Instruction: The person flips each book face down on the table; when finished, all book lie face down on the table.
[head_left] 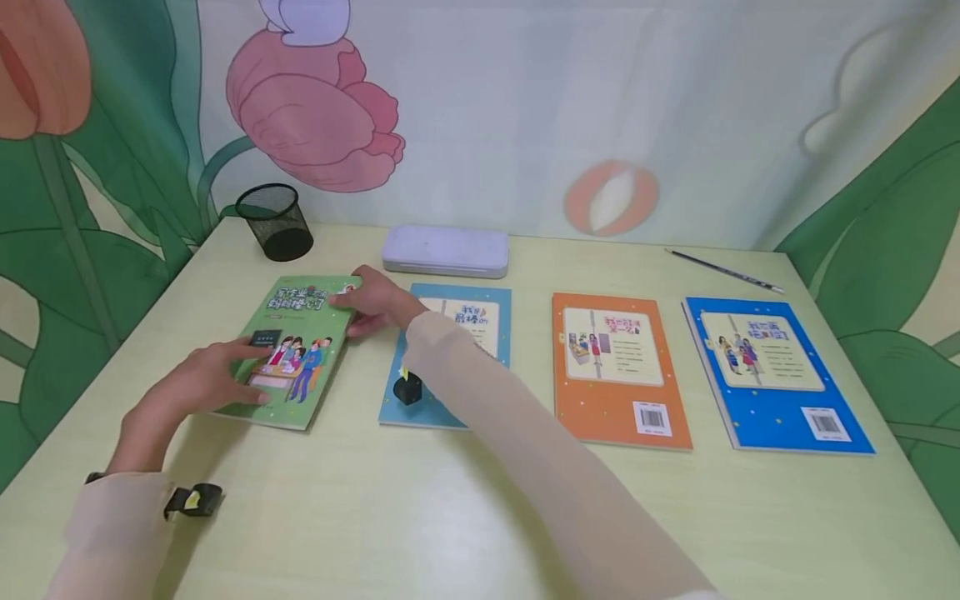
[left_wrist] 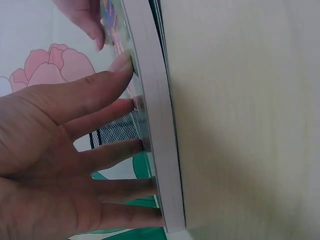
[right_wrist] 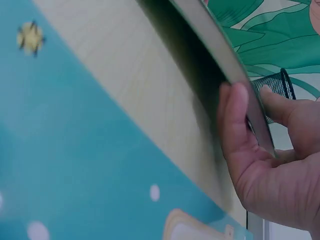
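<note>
A green book (head_left: 288,350) with a cartoon group on its cover lies at the left of the table, its right side raised a little. My right hand (head_left: 372,300) pinches its upper right corner, thumb on the cover and fingers beneath; the right wrist view shows a dark gap under the book (right_wrist: 220,45). With spread, fairly straight fingers, my left hand (head_left: 198,379) touches the cover near the lower left. A light blue book (head_left: 397,367) lies just right of the green one, partly hidden by my right sleeve.
An orange book (head_left: 622,412) and a dark blue book (head_left: 780,417) lie farther right, back covers up. Along the back are a black mesh pen holder (head_left: 277,225), a pale purple pencil case (head_left: 446,250) and a pencil (head_left: 723,271). A flower-printed curtain (head_left: 480,108) hangs behind the table.
</note>
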